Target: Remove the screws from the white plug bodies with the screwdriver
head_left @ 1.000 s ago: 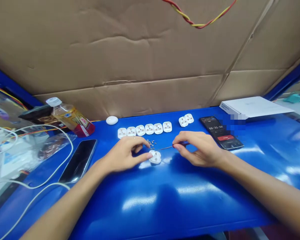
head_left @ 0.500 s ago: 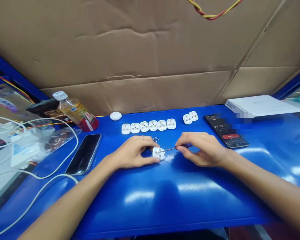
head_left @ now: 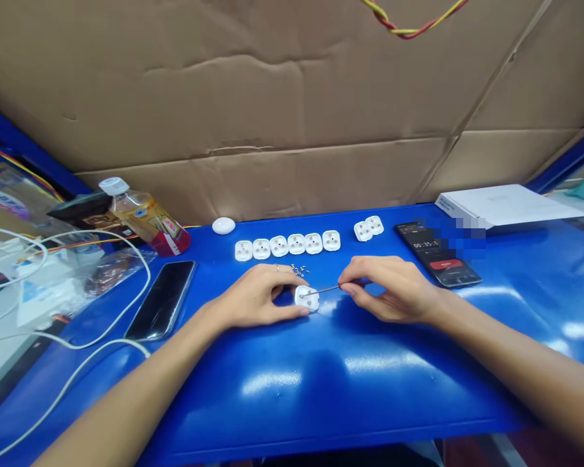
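Observation:
My left hand (head_left: pixel 260 297) grips a small white square plastic piece (head_left: pixel 313 305) between thumb and fingers, low over the blue table. Metal contacts show on its upper face. In my right hand (head_left: pixel 392 288) a thin screwdriver (head_left: pixel 327 288) is pinched, its shaft lying nearly level and its tip at the piece's left contact. My fingers cover the handle end. Just behind the piece lies a scatter of small screws (head_left: pixel 300 270). Several similar white pieces (head_left: pixel 296 244) stand in a row farther back, and two more (head_left: pixel 368 227) touch each other to the right.
A phone (head_left: pixel 160 300) lies left of my left hand, another phone with a timer (head_left: pixel 435 254) beyond my right. A drink bottle (head_left: pixel 148 217), white cables (head_left: pixel 148 285) and plastic bags crowd the left. A white oval object (head_left: pixel 223 226) and white box (head_left: pixel 511 204) sit toward the back.
The screwdriver tip has shifted slightly left across the white piece. Both hands keep their grips, and the whole view has moved a little.

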A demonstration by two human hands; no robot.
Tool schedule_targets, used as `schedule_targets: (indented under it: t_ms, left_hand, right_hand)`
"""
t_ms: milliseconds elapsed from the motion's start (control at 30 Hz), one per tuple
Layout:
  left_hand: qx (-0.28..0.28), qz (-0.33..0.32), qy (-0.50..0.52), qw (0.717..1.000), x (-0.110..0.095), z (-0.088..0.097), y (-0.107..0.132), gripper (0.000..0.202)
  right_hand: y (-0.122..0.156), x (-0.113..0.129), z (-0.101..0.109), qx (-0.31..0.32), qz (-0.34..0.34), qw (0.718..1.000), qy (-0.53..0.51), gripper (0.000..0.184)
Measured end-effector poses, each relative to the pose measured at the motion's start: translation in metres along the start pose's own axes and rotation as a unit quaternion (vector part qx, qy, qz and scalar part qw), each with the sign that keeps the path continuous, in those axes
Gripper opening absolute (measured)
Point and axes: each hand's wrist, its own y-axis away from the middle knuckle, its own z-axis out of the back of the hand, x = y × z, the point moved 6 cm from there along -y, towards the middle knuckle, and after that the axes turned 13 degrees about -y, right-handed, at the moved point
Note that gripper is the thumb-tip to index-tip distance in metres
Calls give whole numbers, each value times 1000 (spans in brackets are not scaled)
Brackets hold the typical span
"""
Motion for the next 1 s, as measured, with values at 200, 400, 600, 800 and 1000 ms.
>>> schedule_targets:
  t_ms: [200,400,600,800,1000]
  left_hand:
    - [15,-18,1,1000,-3,-2,0,40]
    - [16,-28,-34,999,-10,-2,0,34]
    - [-5,-19,-26,999,-9,-1,2,38]
    - [-7,-17,-25,1000,-8,-3,3,42]
    - [-4,-20,-18,1000,-8,-2,2,40]
  right_hand:
    - [-1,-3,-5,23,-64,997,27,14]
    - [-1,1,-6,7,-88,996,27,14]
    - [0,3,0,-14,-86,996,8,11]
    - [1,2,-2,-12,-86,996,9,12]
    - [2,3,-1,-5,-84,996,10,12]
